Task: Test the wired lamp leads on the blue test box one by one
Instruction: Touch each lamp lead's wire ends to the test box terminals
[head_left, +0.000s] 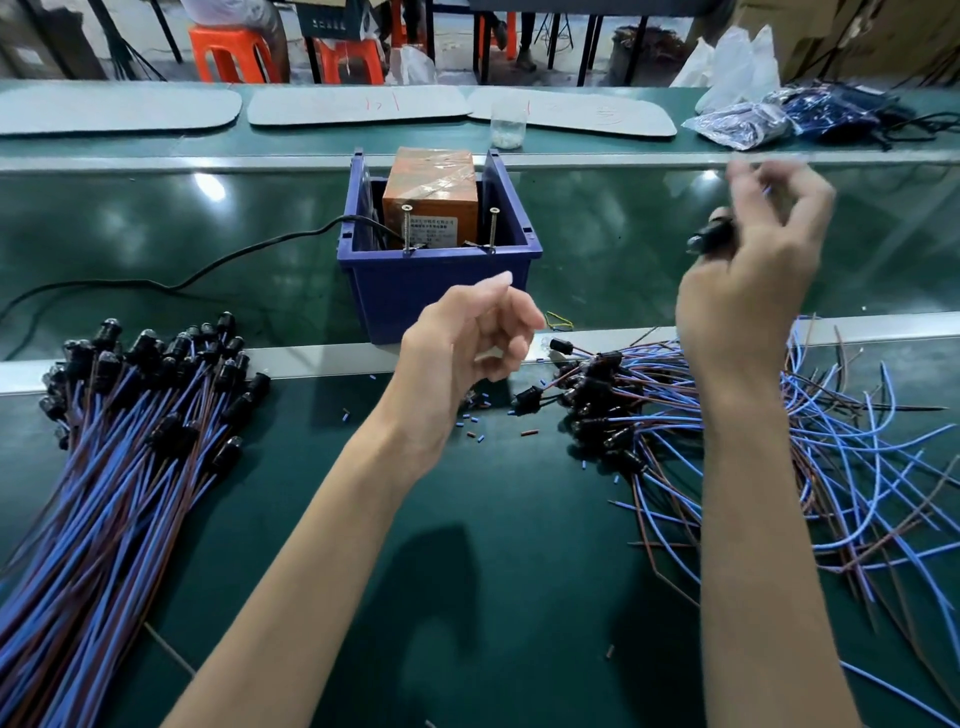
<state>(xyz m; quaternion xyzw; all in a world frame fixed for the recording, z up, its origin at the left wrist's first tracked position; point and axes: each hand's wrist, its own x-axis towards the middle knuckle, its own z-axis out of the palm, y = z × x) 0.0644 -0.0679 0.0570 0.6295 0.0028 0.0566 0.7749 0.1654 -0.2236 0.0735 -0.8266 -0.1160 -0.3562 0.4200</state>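
Note:
The blue test box (441, 296) stands mid-table with an orange block (431, 192) inside and two upright screws (406, 228) on its front rim. My right hand (753, 280) is raised to the right of the box, blurred, and grips a black lamp (711, 236) with its leads. My left hand (467, 338) hovers in front of the box, fingers loosely curled and holding nothing. A tidy bundle of wired lamps (130, 426) lies at the left. A loose tangle of wired lamps (727, 415) lies at the right, under my right forearm.
A black cable (208, 270) runs left from the box across the green belt. Small blue and brown wire scraps (472, 423) lie near my left wrist. A clear cup (506, 127), white pads and plastic bags (743, 122) sit at the back. Orange stools stand behind.

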